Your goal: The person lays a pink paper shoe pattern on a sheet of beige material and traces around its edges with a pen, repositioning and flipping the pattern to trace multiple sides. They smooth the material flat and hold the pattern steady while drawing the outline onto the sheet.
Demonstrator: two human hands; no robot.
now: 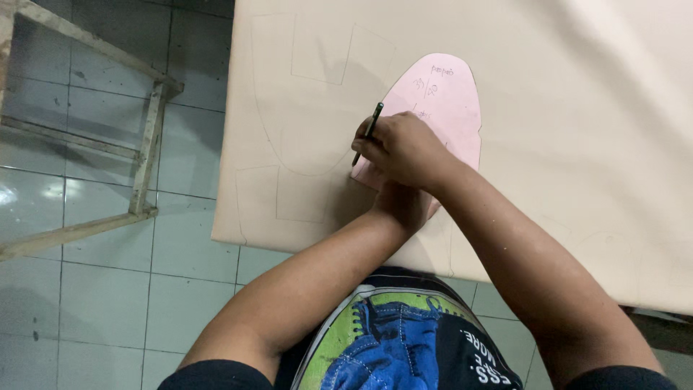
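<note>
The right hand (404,148) grips a slim dark pencil (368,133), tip down-left, on smooth beige sheet (563,108) over the counter. The left hand (401,206), beneath, presses the rounded pink paper template (447,101) flat.

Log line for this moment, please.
right hand: holds pencil, tip at pink pattern edge | left hand: pressing pattern on beige sheet
</note>
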